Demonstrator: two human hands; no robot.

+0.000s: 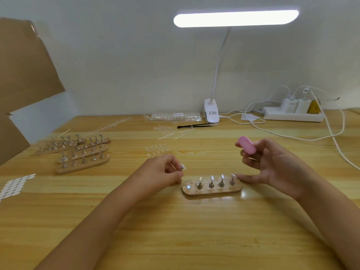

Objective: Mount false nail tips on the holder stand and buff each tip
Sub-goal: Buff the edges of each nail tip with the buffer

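Stand (212, 192) lay on the tabletop (194, 240) in the head view, the only one, with its long axis running from 9 to 3 o'clock, straight ahead of the person.

It had five places. Four pegs (211, 183) stood in the right-hand four, each with a clear tip on top. The fifth place, the socket (188, 187) at the 9 o'clock end, was bare.

The left hand (165, 170) pinched one more peg (182, 168) in its curled fingers (176, 175); it seemed to carry a tip, though it was too small to be sure. The bare socket lay at about 5 o'clock from those fingers, just beside and below them, so the left hand was much the nearer one. Seating the peg looked to need only a short drop toward 5 o'clock, with the peg upright.

The right hand (272, 164) gripped one pink buffer (245, 147), raised at 1 o'clock from the stand and apart from the tips. One of its fingers reached to the stand's 3 o'clock end, by the last peg.

At 10 o'clock, well apart, sat a pile of spare stands (81, 155), four as best I could count. A cluster of loose tips (156, 150) lay at 11 o'clock, too small to count.
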